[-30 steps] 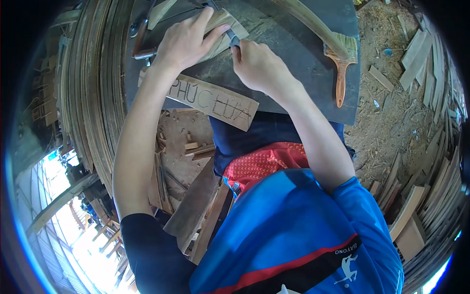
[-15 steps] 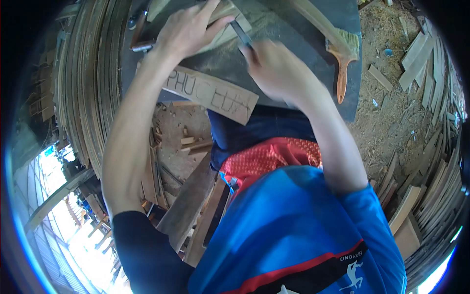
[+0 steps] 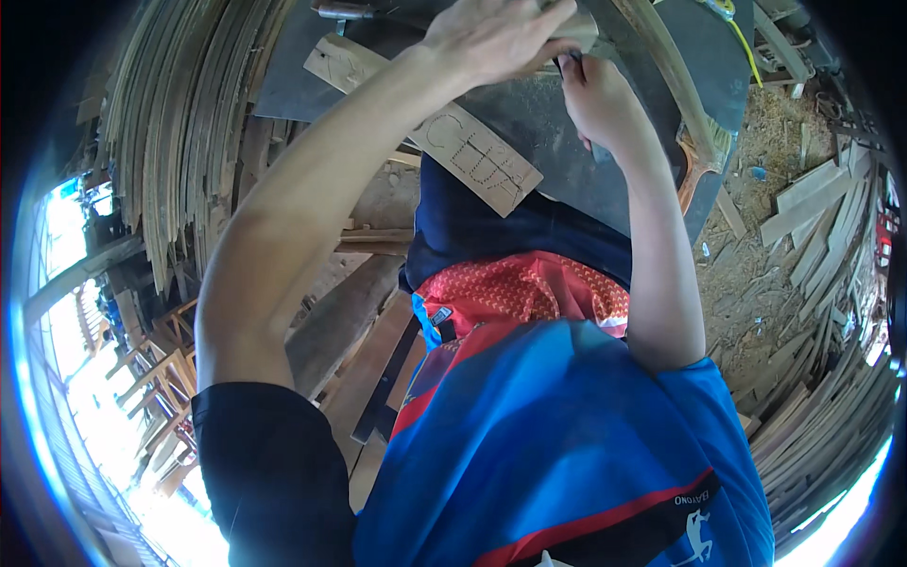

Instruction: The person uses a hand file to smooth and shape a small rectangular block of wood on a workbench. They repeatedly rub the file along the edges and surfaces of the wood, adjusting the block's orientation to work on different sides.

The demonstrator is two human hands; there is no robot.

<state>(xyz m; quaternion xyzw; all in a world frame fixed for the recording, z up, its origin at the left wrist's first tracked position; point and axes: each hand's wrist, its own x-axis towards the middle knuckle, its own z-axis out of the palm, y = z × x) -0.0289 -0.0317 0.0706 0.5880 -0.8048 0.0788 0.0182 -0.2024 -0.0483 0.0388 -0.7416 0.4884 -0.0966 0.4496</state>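
Observation:
Near the top edge, my left hand lies over a pale wooden block, its fingers bent around it and partly out of frame. My right hand is closed around a narrow flat metal tool. Only the tool's dark end shows, close to my left thumb and the block. Below my left forearm, a pale board with letters marked on it lies slanted across the front edge of the dark tabletop. My forearm hides part of that board.
To the right lie a curved wooden piece and a paintbrush. A yellow tape measure sits at the far right, a wood-handled tool at the far left. Stacked wooden strips stand left; scrap boards cover the right floor.
Both hands have shifted right and up in the view, and the tool is more hidden. The tabletop, lettered board and brush also appear shifted and turned as the view has swung.

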